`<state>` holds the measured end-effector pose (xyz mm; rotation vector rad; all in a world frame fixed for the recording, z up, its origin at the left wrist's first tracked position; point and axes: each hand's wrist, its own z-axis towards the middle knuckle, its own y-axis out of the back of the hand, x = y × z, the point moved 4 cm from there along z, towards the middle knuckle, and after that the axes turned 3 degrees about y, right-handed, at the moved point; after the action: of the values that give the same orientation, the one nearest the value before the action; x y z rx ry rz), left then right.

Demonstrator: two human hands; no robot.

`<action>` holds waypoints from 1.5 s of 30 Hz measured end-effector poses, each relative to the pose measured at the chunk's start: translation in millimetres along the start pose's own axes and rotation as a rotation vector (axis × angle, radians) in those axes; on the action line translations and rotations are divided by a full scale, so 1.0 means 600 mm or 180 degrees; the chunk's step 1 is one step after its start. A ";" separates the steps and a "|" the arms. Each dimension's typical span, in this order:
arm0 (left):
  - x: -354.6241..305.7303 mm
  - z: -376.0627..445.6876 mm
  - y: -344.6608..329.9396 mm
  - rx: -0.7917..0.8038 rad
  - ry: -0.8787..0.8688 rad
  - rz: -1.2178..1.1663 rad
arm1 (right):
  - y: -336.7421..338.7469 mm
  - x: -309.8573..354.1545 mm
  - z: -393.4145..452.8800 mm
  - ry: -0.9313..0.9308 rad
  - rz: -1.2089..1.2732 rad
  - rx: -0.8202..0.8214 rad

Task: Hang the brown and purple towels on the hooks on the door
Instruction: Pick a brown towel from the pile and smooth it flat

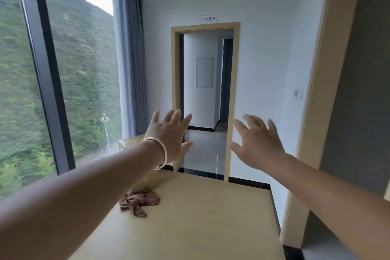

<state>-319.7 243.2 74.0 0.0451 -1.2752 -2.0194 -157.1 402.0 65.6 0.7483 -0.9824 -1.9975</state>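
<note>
Both the left hand point(168, 133) and right hand point(257, 143) hover empty, fingers spread, above the table point(200, 217) bearing a crumpled brown towel point(138, 200).

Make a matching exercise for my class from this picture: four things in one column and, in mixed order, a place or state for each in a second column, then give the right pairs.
Column one:
1. brown towel
2. left hand
3. curtain
4. sign

Column two:
A. hanging beside the big window
B. lying crumpled on the wooden table
C. fixed on the wall above the open doorway
D. raised, fingers spread, a bracelet on its wrist

Pairs: 1-B, 2-D, 3-A, 4-C
</note>
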 end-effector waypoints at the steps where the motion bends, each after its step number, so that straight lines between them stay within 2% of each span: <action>1: -0.014 0.019 -0.013 -0.0015 -0.0066 -0.0032 | -0.011 -0.016 0.003 -0.0063 -0.0037 0.0023; 9: -0.082 0.205 -0.135 -0.0190 -0.0464 -0.0248 | -0.112 -0.130 0.098 -0.0531 -0.0358 0.0114; 15: -0.059 0.368 -0.220 -0.0407 -0.0550 -0.0381 | -0.193 -0.173 0.246 -0.0746 -0.0408 0.0153; 20: -0.027 0.478 -0.316 -0.0373 -0.0588 -0.0415 | -0.286 -0.180 0.350 -0.0871 -0.0365 0.0256; 31: -0.047 0.690 -0.502 -0.0235 -0.0618 -0.0516 | -0.463 -0.255 0.546 -0.0833 -0.0347 0.0408; 45: -0.111 1.066 -0.685 -0.0088 -0.0303 -0.0321 | -0.683 -0.471 0.855 -0.0615 -0.0149 0.0285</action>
<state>-752.8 871.1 49.3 0.0004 -1.3273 -2.1474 -552.7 996.9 42.1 0.6395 -1.1827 -2.1077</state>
